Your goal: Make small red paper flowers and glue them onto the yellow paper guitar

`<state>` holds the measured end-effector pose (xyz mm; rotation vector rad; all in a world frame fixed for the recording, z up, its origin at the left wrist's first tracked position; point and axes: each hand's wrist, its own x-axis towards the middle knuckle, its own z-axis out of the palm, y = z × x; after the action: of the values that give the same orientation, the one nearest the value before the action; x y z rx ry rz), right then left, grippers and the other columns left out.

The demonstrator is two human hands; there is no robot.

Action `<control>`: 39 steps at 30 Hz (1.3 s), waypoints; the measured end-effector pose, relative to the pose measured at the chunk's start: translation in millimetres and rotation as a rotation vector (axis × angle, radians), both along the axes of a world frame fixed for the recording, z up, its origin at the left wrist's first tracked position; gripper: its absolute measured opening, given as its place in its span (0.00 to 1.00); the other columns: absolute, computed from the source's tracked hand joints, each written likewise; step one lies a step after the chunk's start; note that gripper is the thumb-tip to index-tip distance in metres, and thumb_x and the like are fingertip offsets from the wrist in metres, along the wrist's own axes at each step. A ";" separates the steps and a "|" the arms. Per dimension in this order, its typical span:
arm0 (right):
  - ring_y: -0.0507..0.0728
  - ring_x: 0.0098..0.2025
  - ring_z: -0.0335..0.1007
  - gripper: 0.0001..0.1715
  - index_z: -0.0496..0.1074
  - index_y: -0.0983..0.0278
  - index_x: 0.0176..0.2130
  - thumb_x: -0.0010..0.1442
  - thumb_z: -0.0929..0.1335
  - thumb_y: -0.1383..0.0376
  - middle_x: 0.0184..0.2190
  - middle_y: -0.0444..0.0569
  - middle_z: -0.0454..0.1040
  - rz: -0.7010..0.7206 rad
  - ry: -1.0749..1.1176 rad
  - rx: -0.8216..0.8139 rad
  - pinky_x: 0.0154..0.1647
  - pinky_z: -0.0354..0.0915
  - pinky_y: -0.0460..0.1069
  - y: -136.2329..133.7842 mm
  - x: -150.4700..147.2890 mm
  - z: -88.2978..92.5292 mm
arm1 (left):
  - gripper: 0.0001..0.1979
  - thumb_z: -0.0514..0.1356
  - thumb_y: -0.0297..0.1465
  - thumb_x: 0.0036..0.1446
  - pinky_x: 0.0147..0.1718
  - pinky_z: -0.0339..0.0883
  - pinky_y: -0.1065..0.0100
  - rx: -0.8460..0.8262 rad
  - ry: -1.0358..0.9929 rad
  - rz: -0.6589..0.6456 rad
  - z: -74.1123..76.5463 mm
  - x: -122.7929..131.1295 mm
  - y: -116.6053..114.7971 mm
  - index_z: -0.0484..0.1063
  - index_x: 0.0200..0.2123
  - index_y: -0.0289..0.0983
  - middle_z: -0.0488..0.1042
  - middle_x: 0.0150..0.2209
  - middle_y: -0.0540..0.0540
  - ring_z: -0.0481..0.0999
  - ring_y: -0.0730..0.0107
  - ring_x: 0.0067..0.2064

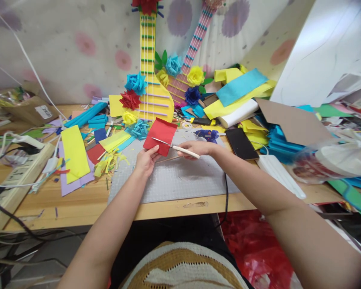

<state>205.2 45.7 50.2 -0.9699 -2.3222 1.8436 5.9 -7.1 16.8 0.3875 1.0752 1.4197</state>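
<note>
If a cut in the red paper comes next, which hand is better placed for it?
Probably the right: the right hand holds the white-handled scissors, whose blades reach across the red paper. The left hand pinches the paper's near edge, so it seems better suited to steadying.

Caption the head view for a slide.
Left hand holds red paper; right hand holds scissors across it, above a grey mat.

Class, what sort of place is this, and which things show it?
Probably a paper-craft work table: scissors held over a red sheet, a grey cutting mat beneath, and a yellow guitar-shaped piece trimmed with flowers.
</note>
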 end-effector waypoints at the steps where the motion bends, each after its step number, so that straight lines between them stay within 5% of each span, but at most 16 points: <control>1: 0.44 0.18 0.50 0.27 0.59 0.64 0.30 0.52 0.67 0.44 0.18 0.35 0.54 -0.011 -0.002 0.001 0.17 0.51 0.42 -0.7 -0.7 0.1 | 0.07 0.63 0.19 0.46 0.37 0.74 0.68 -0.001 -0.003 0.000 0.0 0.0 0.1 0.73 0.31 0.32 0.79 0.26 0.47 0.78 0.73 0.26; 26: 0.45 0.18 0.55 0.26 0.60 0.64 0.27 0.54 0.66 0.44 0.17 0.37 0.58 -0.023 -0.056 0.130 0.18 0.54 0.42 2.4 -0.4 -5.9 | 0.09 0.61 0.18 0.47 0.30 0.72 0.72 -0.032 -0.024 -0.030 3.5 -1.0 -1.6 0.73 0.33 0.33 0.78 0.27 0.48 0.77 0.73 0.26; 39: 0.44 0.19 0.54 0.23 0.58 0.64 0.31 0.53 0.69 0.49 0.20 0.36 0.57 0.056 -0.045 -0.105 0.18 0.55 0.41 5.4 -0.9 1.2 | 0.09 0.62 0.18 0.46 0.31 0.73 0.71 -0.039 -0.021 -0.059 6.3 -0.6 -3.7 0.73 0.32 0.32 0.79 0.27 0.46 0.78 0.71 0.27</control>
<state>204.4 51.0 51.4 -0.9771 -2.3223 2.0043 5.3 -10.7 23.1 0.3730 1.0643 1.3461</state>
